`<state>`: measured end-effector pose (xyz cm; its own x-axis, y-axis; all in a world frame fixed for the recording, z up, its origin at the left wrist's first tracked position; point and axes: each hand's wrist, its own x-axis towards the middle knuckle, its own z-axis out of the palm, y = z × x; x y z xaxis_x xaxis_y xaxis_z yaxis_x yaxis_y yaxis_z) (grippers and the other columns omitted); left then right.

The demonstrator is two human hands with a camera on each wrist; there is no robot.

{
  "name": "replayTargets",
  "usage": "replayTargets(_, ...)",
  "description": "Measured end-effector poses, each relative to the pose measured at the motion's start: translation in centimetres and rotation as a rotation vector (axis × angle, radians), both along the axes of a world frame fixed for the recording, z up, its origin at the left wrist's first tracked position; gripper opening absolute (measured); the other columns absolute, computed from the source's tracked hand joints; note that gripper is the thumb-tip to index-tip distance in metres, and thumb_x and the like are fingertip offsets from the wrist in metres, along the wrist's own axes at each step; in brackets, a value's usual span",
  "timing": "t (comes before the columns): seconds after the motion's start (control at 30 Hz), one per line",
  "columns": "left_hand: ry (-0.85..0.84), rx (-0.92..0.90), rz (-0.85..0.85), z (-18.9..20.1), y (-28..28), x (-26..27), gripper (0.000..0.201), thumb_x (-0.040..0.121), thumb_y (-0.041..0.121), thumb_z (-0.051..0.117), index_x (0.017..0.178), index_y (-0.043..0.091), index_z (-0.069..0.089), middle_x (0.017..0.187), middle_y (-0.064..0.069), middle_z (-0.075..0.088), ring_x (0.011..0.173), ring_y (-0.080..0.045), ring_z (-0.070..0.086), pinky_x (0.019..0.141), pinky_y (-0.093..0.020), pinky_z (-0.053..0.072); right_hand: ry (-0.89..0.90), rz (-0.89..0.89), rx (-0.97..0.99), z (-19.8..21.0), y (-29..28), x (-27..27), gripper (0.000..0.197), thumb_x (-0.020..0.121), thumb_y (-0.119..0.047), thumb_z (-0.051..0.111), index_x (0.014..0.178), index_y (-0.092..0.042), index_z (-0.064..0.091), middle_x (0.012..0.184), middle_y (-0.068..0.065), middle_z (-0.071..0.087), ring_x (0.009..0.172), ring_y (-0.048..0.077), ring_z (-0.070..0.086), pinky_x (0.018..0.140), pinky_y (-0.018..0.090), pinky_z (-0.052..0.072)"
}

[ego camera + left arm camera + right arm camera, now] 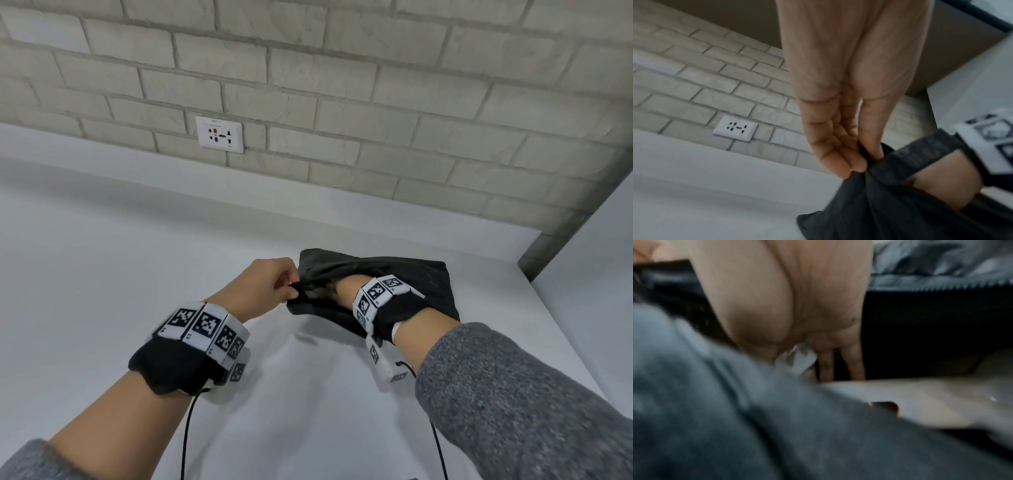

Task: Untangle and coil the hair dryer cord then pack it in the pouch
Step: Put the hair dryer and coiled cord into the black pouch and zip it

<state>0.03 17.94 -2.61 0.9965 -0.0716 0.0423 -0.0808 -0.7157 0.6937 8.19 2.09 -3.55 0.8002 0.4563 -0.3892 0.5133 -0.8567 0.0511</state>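
A dark grey fabric pouch (394, 270) lies on the white table (137, 257), right of centre. My left hand (293, 287) pinches the left rim of its mouth between thumb and fingers and holds it up; the left wrist view shows this pinch on the pouch (869, 203) by the left hand (863, 155). My right hand (346, 287) is inside the pouch up to the wrist. In the blurred right wrist view, the right hand (838, 368) points its fingers down beside a pale smooth body (920, 399), likely the hair dryer. No cord shows.
A brick wall with a white socket plate (220, 134) rises behind the table. A grey post (565, 233) stands at the back right, where the table's right edge runs. Thin black sensor cables hang from both wrist bands.
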Motion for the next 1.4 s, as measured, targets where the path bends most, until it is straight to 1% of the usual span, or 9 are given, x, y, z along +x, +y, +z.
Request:
replayTargets(0.27,0.079,0.290,-0.185,-1.1,0.3,1.0,0.035,0.072,-0.011,0.045,0.081,0.022,0.051,0.068,0.008,0.041,0.065,-0.010,0.041,0.058,-0.017,0.033,0.335,0.172,0.207,4.6,-4.8,-2.1,0.045,0.093,-0.019,0.048,0.137,-0.015,0.039,0.136,0.004,0.050,0.125,0.018,0.046,0.105,0.027,0.031)
replayTargets(0.4,0.269,0.441,-0.309,-2.0,-0.8,1.3,0.021,0.074,0.004,0.062,0.090,0.017,0.064,0.078,0.009,0.044,0.078,-0.014,0.046,0.064,-0.019,0.038,0.406,-0.113,0.419,6.8,-10.6,-3.0,0.024,0.093,-0.018,0.048,0.114,-0.013,0.058,0.097,0.005,0.066,0.084,0.015,0.065,0.077,0.030,0.052)
replayTargets(0.5,0.422,0.577,-0.390,-2.1,-2.1,1.5,0.020,0.071,0.018,0.073,0.091,0.015,0.067,0.090,-0.001,0.053,0.080,-0.015,0.049,0.066,-0.023,0.042,0.217,-0.344,0.427,6.5,-14.9,-3.0,0.019,0.092,-0.023,0.049,0.099,-0.009,0.059,0.075,0.002,0.062,0.066,0.015,0.063,0.057,0.022,0.050)
replayTargets(0.7,0.073,0.515,-0.340,-0.1,-7.4,1.5,0.015,0.079,0.030,0.067,0.072,0.021,0.057,0.079,0.010,0.048,0.075,-0.012,0.050,0.067,-0.024,0.041,0.086,-0.715,0.288,2.2,-18.4,-3.2,0.039,0.091,-0.041,0.047,0.083,-0.003,0.049,0.075,0.009,0.058,0.066,0.024,0.055,0.060,0.028,0.044)
replayTargets(0.8,-0.147,0.357,-0.282,0.2,-10.5,1.9,0.030,0.078,0.037,0.067,0.099,0.021,0.052,0.096,0.008,0.042,0.090,-0.014,0.046,0.080,-0.030,0.044,0.212,-0.789,0.374,0.2,-18.5,-2.8,0.037,0.089,-0.039,0.052,0.079,-0.003,0.056,0.083,0.016,0.069,0.072,0.029,0.064,0.079,0.038,0.052)
replayTargets(0.93,0.149,0.458,-0.432,-2.0,-12.4,2.5,0.054,0.075,0.043,0.068,0.121,0.024,0.048,0.112,0.002,0.041,0.111,-0.021,0.049,0.096,-0.041,0.043,0.320,-0.955,0.638,-0.6,-19.9,-2.5,0.009,0.087,-0.008,0.049,0.084,-0.002,0.056,0.074,0.016,0.062,0.058,0.021,0.059,0.053,0.027,0.052)
replayTargets(1.03,0.257,0.559,-0.490,-3.5,-13.1,2.3,0.047,0.075,0.047,0.066,0.116,0.026,0.055,0.103,0.003,0.039,0.106,-0.023,0.050,0.094,-0.038,0.043,0.333,-1.054,0.732,-0.8,-21.6,-2.3,0.017,0.091,-0.011,0.048,0.075,-0.005,0.051,0.073,0.014,0.057,0.062,0.023,0.056,0.051,0.030,0.050)
replayTargets(1.17,0.028,0.358,-0.424,-2.8,-15.6,2.1,0.024,0.085,0.038,0.059,0.088,0.014,0.063,0.084,0.003,0.053,0.074,-0.013,0.051,0.067,-0.024,0.038,0.484,-1.044,0.852,-1.1,-22.0,-2.5,0.019,0.092,-0.008,0.049,0.074,-0.003,0.052,0.071,0.012,0.053,0.056,0.018,0.049,0.053,0.028,0.044)
replayTargets(1.4,0.128,0.185,-0.364,-2.6,-21.8,1.5,0.056,0.081,0.050,0.059,0.049,0.011,0.033,0.047,0.000,0.031,0.044,-0.015,0.029,0.045,-0.023,0.022,0.704,-0.937,1.129,-0.3,-21.0,-3.7,0.012,0.089,0.002,0.049,0.087,0.004,0.061,0.073,0.011,0.069,0.066,0.018,0.067,0.061,0.025,0.058)
